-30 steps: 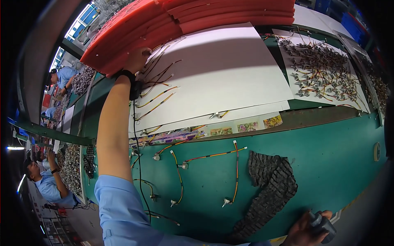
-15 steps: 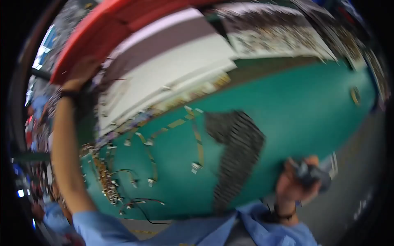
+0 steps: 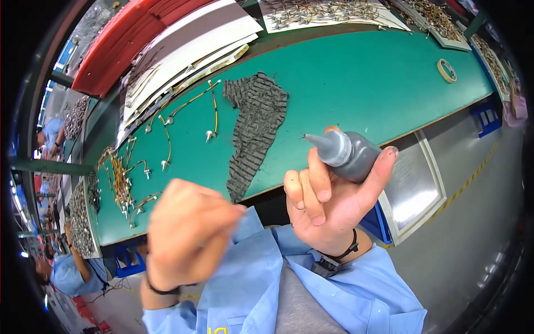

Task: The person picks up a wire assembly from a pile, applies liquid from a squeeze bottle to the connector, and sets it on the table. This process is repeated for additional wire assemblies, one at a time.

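Note:
My right hand [image 3: 331, 206] grips a small squeeze bottle [image 3: 356, 156] with dark contents and a long tapered nozzle. The bottle lies tilted across my fingers, its nozzle pointing left over the table's near edge. My left hand [image 3: 192, 234], slightly blurred, is held in front of my chest with its fingers curled closed. Anything inside those fingers is hidden. Between and beyond my hands a grey-and-black striped cloth [image 3: 253, 128] lies crumpled on the green table [image 3: 345, 78]. Several short wire leads with metal ends [image 3: 167, 139] lie left of the cloth, beside a heaped bundle of wires [image 3: 119, 178].
Stacked white boards [image 3: 189, 42] and a red tray [image 3: 119, 50] stand at the back left. More wired parts [image 3: 317, 14] cover a board at the far side. A tape roll [image 3: 446, 70] sits at the right. A white-framed panel [image 3: 414, 189] leans beside the table. Another person [image 3: 78, 273] is at far left.
My left hand has come back from the red tray to in front of my chest. My right hand, with the bottle, has moved left and up, and the nozzle now shows.

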The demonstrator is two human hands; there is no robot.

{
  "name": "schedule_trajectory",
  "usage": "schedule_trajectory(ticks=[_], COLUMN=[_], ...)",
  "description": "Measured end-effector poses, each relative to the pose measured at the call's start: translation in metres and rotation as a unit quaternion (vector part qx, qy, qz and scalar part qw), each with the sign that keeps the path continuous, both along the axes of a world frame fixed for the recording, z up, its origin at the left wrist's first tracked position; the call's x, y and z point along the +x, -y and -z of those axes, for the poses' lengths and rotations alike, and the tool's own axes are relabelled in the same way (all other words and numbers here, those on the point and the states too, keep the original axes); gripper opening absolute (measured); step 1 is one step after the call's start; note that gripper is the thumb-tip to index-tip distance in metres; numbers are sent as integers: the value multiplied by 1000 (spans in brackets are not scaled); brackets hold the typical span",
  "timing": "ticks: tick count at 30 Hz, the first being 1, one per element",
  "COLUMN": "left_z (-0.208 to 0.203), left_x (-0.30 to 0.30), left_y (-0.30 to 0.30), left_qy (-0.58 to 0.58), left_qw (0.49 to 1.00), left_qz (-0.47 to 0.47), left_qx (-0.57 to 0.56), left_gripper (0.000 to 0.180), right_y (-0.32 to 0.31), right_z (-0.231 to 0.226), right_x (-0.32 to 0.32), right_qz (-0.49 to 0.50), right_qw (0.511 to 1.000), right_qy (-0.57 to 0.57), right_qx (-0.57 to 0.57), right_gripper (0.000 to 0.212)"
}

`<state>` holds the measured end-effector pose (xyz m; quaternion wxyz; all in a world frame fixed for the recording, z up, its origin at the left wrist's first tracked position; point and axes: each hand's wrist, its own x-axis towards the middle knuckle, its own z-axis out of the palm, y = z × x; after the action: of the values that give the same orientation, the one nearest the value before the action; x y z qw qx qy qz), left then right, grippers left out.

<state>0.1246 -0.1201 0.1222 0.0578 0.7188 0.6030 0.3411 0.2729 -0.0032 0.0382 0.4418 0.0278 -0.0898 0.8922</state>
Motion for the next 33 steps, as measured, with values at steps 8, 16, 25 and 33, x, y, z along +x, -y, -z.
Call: schedule_trajectory(ticks=[8, 16, 25, 33], left_z=[41, 45, 59, 81], left_x=[70, 78, 58, 36], left_y=[3, -7, -27, -24], left_qy=[82, 86, 20, 117], left_qw=[978, 973, 978, 969], left_qz=[-28, -51, -79, -80], left_qx=[187, 208, 194, 204], left_gripper=[31, 32, 23, 18], right_y=[24, 24, 28, 27], right_z=[-8, 2, 9, 15], right_x=[11, 21, 4, -24], right_qz=[-32, -4, 132, 84], right_qw=[999, 1000, 982, 977], right_qy=[-4, 5, 137, 191], right_qx=[-39, -23, -4, -45], right_gripper=[76, 75, 85, 82])
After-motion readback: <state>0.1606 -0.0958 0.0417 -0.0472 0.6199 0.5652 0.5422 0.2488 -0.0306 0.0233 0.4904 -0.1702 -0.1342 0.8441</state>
